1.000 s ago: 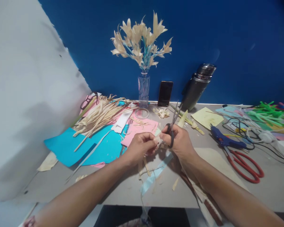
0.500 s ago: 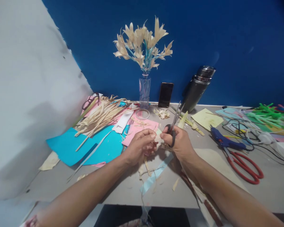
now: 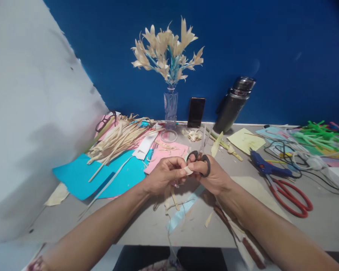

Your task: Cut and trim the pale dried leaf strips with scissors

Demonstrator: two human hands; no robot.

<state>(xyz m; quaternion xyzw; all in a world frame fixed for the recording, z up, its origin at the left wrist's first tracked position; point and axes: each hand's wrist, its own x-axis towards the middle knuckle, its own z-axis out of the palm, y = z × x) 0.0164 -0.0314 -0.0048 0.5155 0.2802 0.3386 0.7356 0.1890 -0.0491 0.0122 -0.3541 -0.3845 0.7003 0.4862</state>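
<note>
Between my fingertips is a small pale petal-like piece of dried husk (image 3: 188, 171). My left hand (image 3: 168, 174) pinches it from the left, thumb and fingers together. On its other side, my right hand (image 3: 213, 174) touches the piece with the thumb. Black-handled scissors (image 3: 205, 165) stay hooked on that hand's fingers, blades pointing away from me and slightly apart. Below the hands lie husk strips (image 3: 173, 199) and a light blue ribbon (image 3: 183, 212). At the back, a clear bottle (image 3: 171, 109) holds a bunch of pale husk flowers (image 3: 166, 49).
Dried husk strips (image 3: 118, 139) lie over blue sheets (image 3: 73, 175) at left. A phone (image 3: 196, 112) and dark flask (image 3: 233, 107) lean against the wall. To the right are a blue glue gun (image 3: 268, 165), red-handled scissors (image 3: 292, 197), cables and green pipe cleaners (image 3: 319, 137).
The scissors have turned in my right hand, so the handles show more and the blades sit lower. My fingertips have drawn together around the husk piece. The view has shifted slightly.
</note>
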